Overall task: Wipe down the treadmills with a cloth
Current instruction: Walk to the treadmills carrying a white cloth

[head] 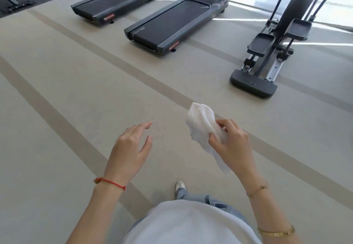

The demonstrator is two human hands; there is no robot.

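Two dark grey treadmills stand ahead on the floor, the nearer treadmill in the middle and the farther treadmill to its left. Only their decks and the bases of their uprights show. My right hand grips a crumpled white cloth, held in the air well short of the machines. My left hand hovers beside it with fingers spread, holding nothing and apart from the cloth.
An elliptical trainer stands to the right of the treadmills. The beige floor with darker stripes stretches between me and the machines. My foot shows below. Dark equipment legs sit at the far left.
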